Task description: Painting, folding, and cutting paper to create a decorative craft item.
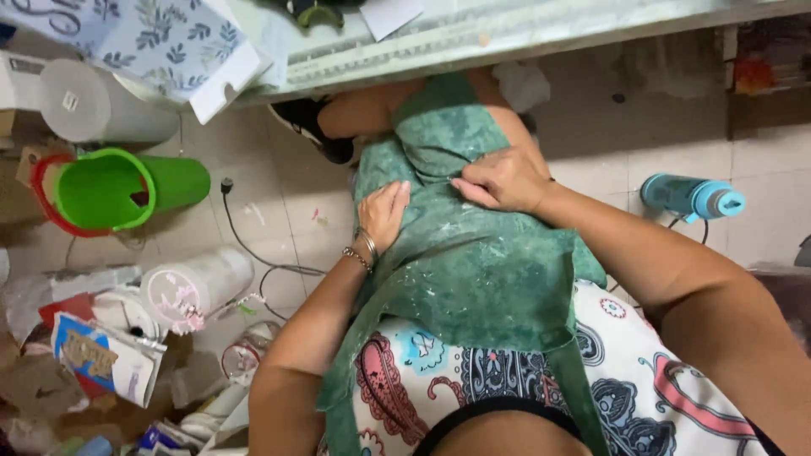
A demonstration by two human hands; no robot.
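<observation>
I look straight down at my lap. A green, paint-speckled apron [473,270] hangs over a patterned white garment [642,371] and my legs. My left hand [382,215], with thin bracelets at the wrist, lies flat on the apron's left side with fingers together. My right hand [498,180] presses on the apron a little higher, fingertips pinching a fold of the green cloth near a pocket edge. A black shoe [311,125] shows under the table edge.
A pale table edge [507,42] crosses the top, with floral paper [160,38] on it. Left on the tiled floor: a green bucket [118,187], a white roll [93,105], a white cylinder [198,283], clutter and a black cable [253,253]. A blue bottle [691,196] lies right.
</observation>
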